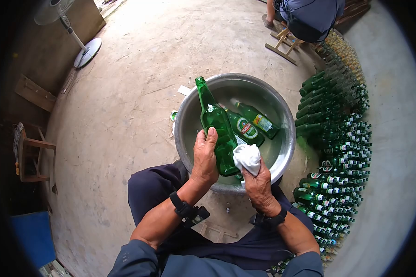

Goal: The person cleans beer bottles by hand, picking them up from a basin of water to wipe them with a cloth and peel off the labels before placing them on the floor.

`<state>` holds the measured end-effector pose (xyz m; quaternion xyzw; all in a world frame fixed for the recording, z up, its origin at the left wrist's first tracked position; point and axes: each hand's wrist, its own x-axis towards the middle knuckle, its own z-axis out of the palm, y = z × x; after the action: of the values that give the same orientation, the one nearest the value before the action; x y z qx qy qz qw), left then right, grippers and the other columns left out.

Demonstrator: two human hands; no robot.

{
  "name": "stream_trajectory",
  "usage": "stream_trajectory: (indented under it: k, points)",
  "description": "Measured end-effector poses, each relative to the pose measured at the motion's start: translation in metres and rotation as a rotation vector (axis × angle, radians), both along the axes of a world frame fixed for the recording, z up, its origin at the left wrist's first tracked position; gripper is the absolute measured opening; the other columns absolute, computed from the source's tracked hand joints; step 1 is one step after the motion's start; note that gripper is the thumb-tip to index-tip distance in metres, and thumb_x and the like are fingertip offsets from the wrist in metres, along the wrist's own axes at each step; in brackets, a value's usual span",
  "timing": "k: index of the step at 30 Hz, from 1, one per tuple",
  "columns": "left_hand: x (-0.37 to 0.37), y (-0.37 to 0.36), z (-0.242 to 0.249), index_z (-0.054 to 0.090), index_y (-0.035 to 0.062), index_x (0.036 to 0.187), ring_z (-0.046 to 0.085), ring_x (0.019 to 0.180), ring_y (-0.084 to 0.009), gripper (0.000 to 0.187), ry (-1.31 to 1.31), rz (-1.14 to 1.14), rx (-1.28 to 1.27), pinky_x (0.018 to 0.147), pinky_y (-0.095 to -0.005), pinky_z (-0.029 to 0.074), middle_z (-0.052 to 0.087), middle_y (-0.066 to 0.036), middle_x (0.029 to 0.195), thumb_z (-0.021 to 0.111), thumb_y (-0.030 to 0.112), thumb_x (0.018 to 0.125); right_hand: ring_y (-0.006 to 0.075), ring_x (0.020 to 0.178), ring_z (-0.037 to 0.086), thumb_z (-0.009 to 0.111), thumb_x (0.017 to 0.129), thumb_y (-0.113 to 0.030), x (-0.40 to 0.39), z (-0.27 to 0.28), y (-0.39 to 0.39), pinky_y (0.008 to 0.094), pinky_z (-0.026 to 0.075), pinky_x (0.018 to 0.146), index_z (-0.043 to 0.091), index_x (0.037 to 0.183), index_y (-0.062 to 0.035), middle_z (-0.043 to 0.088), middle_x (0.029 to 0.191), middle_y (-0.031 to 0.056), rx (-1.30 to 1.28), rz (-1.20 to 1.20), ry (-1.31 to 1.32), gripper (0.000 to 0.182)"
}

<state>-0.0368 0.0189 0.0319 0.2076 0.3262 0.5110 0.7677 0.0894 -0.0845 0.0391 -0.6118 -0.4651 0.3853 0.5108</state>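
Left hand (205, 159) clamps green bottle (217, 121) low on its body, right hand (260, 187) pinches wadded white cloth (247, 158) by its base (contact hard to tell), looks like wiping, next stroke needs firm left grip, two labelled bottles (248, 129) just beyond in metal basin (290, 138).
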Motion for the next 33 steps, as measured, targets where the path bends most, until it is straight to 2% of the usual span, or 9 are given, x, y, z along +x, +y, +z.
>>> stream_trajectory:
  k: [1,5,8,14,18,20,21,29,33]
  points:
    - [-0.001,-0.001,0.001,0.052,0.006,0.115,0.063,0.088,-0.0118,0.034,-0.01,-0.007,-0.022,0.077,-0.0288,0.055,0.063,-0.005,0.101,0.057,0.037,0.103,0.0151,0.109,0.063,0.064,0.095,-0.003,0.002,0.006,0.004,0.0282,0.049,0.094,0.05,0.138,0.0001,0.067,0.119,0.008,-0.027,-0.008,0.041,0.045]
    - [-0.002,-0.001,-0.003,0.052,0.0059,0.114,0.063,0.088,-0.0117,0.034,-0.002,-0.005,-0.03,0.077,-0.0288,0.055,0.063,-0.005,0.102,0.057,0.038,0.103,0.0116,0.103,0.063,0.065,0.096,-0.006,0.012,-0.003,0.006,0.0267,0.051,0.089,0.051,0.136,0.0003,0.067,0.119,0.0068,-0.092,0.001,0.09,0.044]
    - [-0.001,-0.001,-0.003,0.052,0.0057,0.114,0.064,0.09,-0.0119,0.035,-0.013,-0.006,-0.029,0.079,-0.0291,0.055,0.063,-0.006,0.103,0.058,0.038,0.103,0.0138,0.103,0.064,0.068,0.095,-0.009,0.005,0.009,0.004,0.0292,0.053,0.088,0.05,0.136,0.001,0.068,0.117,0.0077,-0.142,0.059,0.266,0.046]
    - [0.0,-0.003,0.004,0.053,0.0052,0.117,0.067,0.087,-0.0147,0.033,-0.018,-0.004,-0.035,0.077,-0.0313,0.058,0.065,-0.008,0.104,0.056,0.035,0.104,0.0166,0.101,0.066,0.07,0.094,-0.014,-0.006,0.007,0.005,0.0321,0.053,0.09,0.054,0.132,0.0026,0.071,0.111,0.0108,-0.012,0.056,-0.067,0.045]
    - [-0.003,-0.006,0.008,0.056,0.005,0.118,0.069,0.087,-0.0184,0.039,-0.055,-0.118,-0.06,0.074,-0.0323,0.059,0.067,-0.009,0.098,0.052,0.041,0.104,0.0147,0.091,0.066,0.064,0.097,-0.011,0.011,-0.001,0.014,0.0302,0.053,0.081,0.061,0.122,0.0021,0.071,0.106,0.0073,-0.133,-0.123,0.021,0.029]
    - [-0.004,-0.007,0.017,0.056,0.0043,0.121,0.07,0.088,-0.0195,0.045,-0.244,-0.259,-0.15,0.074,-0.0324,0.06,0.067,-0.01,0.097,0.052,0.046,0.103,0.0072,0.086,0.06,0.066,0.098,-0.016,0.014,-0.011,0.018,0.0243,0.05,0.077,0.067,0.117,-0.0001,0.069,0.101,0.001,-0.178,-0.112,0.249,0.025]
    - [-0.007,-0.003,0.013,0.054,0.0051,0.131,0.067,0.099,-0.027,0.068,-0.198,-0.365,-0.107,0.087,-0.0399,0.057,0.066,-0.015,0.113,0.049,0.063,0.097,0.006,0.085,0.06,0.068,0.095,-0.016,0.017,-0.003,0.02,0.0231,0.049,0.077,0.067,0.117,-0.0006,0.068,0.101,-0.0003,-0.332,-0.08,0.17,0.027]
    - [-0.007,-0.005,0.014,0.053,0.0041,0.134,0.066,0.107,-0.0292,0.065,-0.205,-0.352,-0.082,0.087,-0.0466,0.058,0.063,-0.017,0.121,0.054,0.057,0.097,0.0088,0.068,0.06,0.066,0.09,-0.017,0.029,0.0,0.025,0.0243,0.048,0.057,0.065,0.109,-0.0021,0.069,0.088,0.003,-0.197,-0.294,0.426,0.024]
    - [-0.006,-0.004,0.014,0.054,0.005,0.129,0.068,0.099,-0.0248,0.05,-0.28,-0.326,-0.222,0.085,-0.0417,0.057,0.066,-0.013,0.113,0.059,0.043,0.097,0.0118,0.094,0.063,0.062,0.095,-0.014,0.024,0.042,0.012,0.0283,0.051,0.082,0.061,0.122,0.0014,0.068,0.106,0.0046,-0.166,-0.168,0.329,0.032]
